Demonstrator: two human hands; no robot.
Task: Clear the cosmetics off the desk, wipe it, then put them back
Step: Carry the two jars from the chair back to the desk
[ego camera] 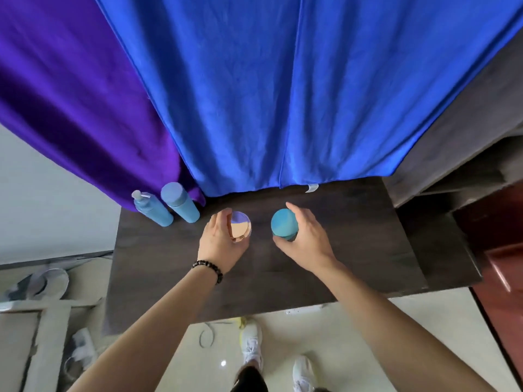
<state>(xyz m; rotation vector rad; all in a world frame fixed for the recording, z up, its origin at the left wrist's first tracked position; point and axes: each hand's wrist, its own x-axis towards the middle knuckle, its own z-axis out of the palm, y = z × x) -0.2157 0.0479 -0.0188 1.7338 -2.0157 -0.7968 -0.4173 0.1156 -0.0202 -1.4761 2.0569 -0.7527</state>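
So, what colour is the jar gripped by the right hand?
Teal blue jar, clearest in the head view.

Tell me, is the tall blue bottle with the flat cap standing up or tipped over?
Upright. The capped blue bottle stands on its base on the desk, cap uppermost, beside the pump bottle.

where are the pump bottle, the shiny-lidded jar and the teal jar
pump bottle (155,212): head view, on its blue body
shiny-lidded jar (241,225): head view, on the top of its reflective lid
teal jar (283,223): head view, on its round lid
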